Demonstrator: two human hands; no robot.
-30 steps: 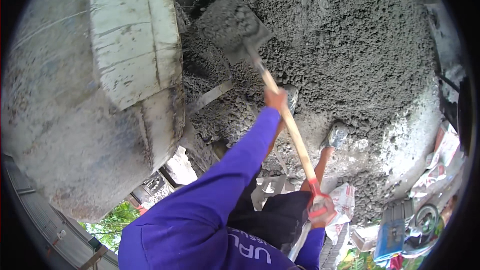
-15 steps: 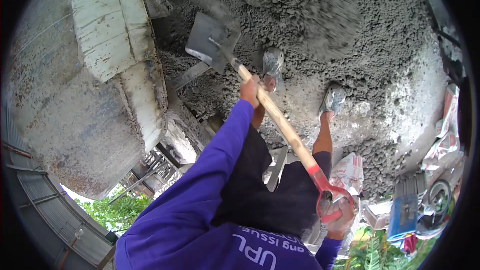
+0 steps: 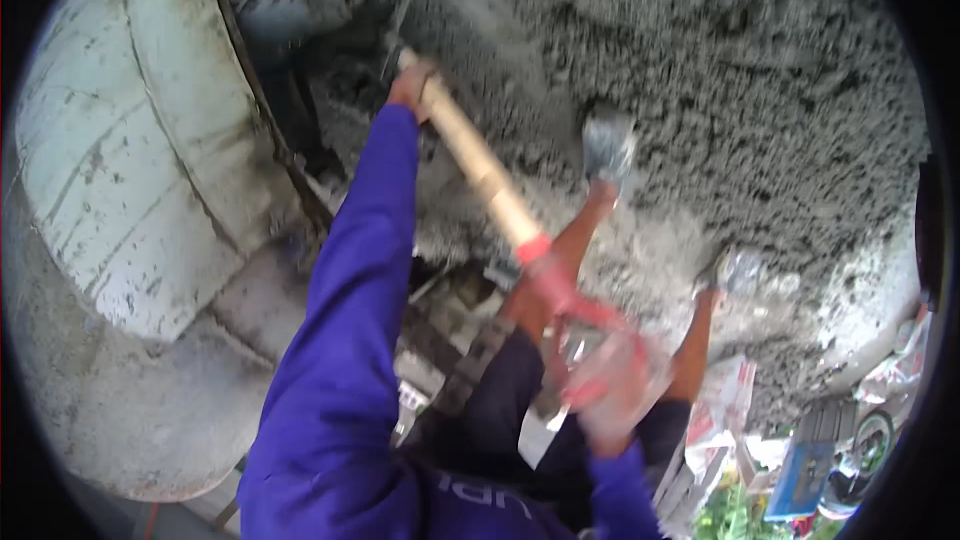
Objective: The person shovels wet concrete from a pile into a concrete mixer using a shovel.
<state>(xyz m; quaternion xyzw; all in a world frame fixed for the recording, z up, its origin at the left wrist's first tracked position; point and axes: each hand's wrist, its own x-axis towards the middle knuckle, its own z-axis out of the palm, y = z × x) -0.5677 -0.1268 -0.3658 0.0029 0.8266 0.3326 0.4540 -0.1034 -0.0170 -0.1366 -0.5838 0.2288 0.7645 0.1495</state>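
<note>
I hold a shovel (image 3: pixel 475 161) with a pale wooden shaft and a red D-shaped handle. My left hand (image 3: pixel 411 92) is wrapped round the shaft close to the blade end. At the handle, my right hand (image 3: pixel 622 392) is closed on the red grip, smeared by motion. The blade, at the upper left, is dark, blurred and seen almost edge-on; I cannot tell what lies on it. Grey, crumbly wet concrete mix (image 3: pixel 760 80) spreads over the ground beyond my feet.
A large, stained mixer drum (image 3: pixel 150 180) fills the left side. My feet, in grey-caked footwear (image 3: pixel 608 145), stand at the mix's edge. Red-and-white sacks (image 3: pixel 722 400) lie at the lower right, near a blue object (image 3: pixel 800 480) and a wheel (image 3: pixel 872 440). Rubble lies beside my left leg.
The shovel has swung left toward the drum, its blade turning from face-on to nearly edge-on. Both hands have moved left with it and kept their grip. The whole view has shifted.
</note>
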